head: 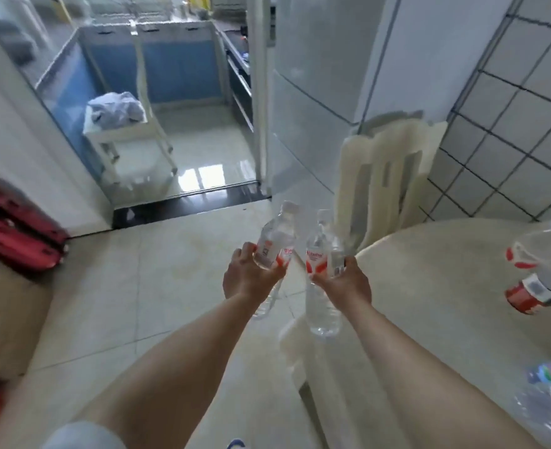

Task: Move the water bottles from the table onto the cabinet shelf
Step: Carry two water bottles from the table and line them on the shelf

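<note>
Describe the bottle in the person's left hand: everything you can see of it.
The bottle is clear plastic and looks filled with clear liquid. It has a pale cap on and a white label with red marks and a small printed code. The left hand grips it around the label, clear of the table, tilted so its cap leans up and to the right towards the bottle in the other hand. Its lower end shows below the hand, above the tiled floor.

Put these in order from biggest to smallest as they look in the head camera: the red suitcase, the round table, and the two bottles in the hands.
1. Round table
2. Red suitcase
3. The bottle in the left hand and the bottle in the right hand look alike, so I won't rank them.
</note>
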